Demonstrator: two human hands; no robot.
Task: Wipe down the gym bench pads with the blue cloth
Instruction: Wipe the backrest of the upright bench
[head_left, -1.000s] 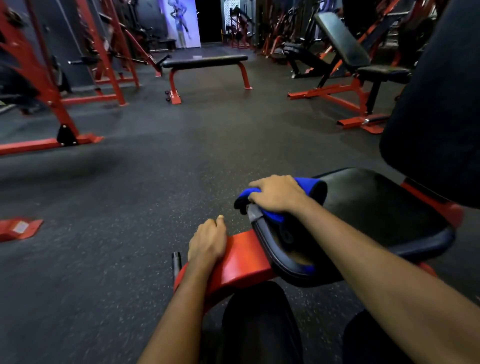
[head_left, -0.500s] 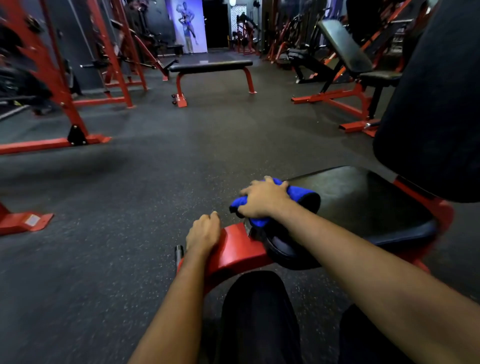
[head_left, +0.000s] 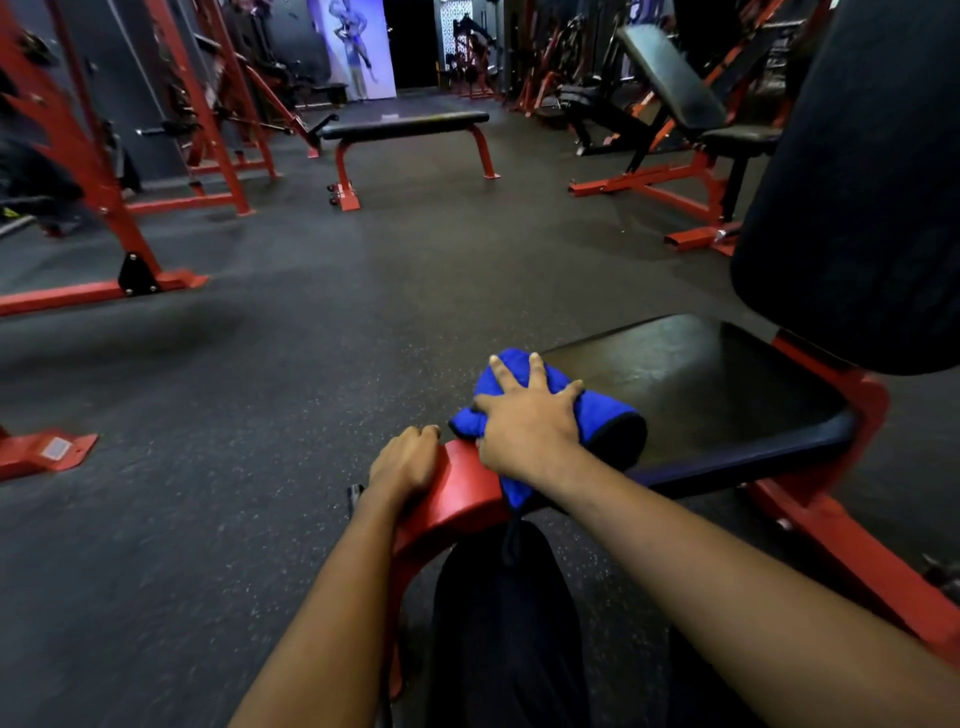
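Note:
The blue cloth (head_left: 597, 410) is draped over the near-left corner of the black seat pad (head_left: 691, 379) of a red-framed bench. My right hand (head_left: 524, 421) lies flat on the cloth with fingers spread and straight, pressing it onto the pad. My left hand (head_left: 408, 462) grips the red frame end (head_left: 462, 499) just left of the seat, fingers curled over its edge. The black back pad (head_left: 857, 182) rises at the right, above the seat.
Dark rubber floor (head_left: 311, 338) stretches ahead. A flat bench (head_left: 405, 127) stands in the middle distance, an incline bench (head_left: 675, 78) at the back right. Red rack frames (head_left: 104, 171) line the left. A red foot plate (head_left: 47, 452) lies at the left edge.
My right hand has gone from curled over the cloth at the seat's front edge to flat with fingers spread on top. The view shifted slightly. My left hand stayed on the frame.

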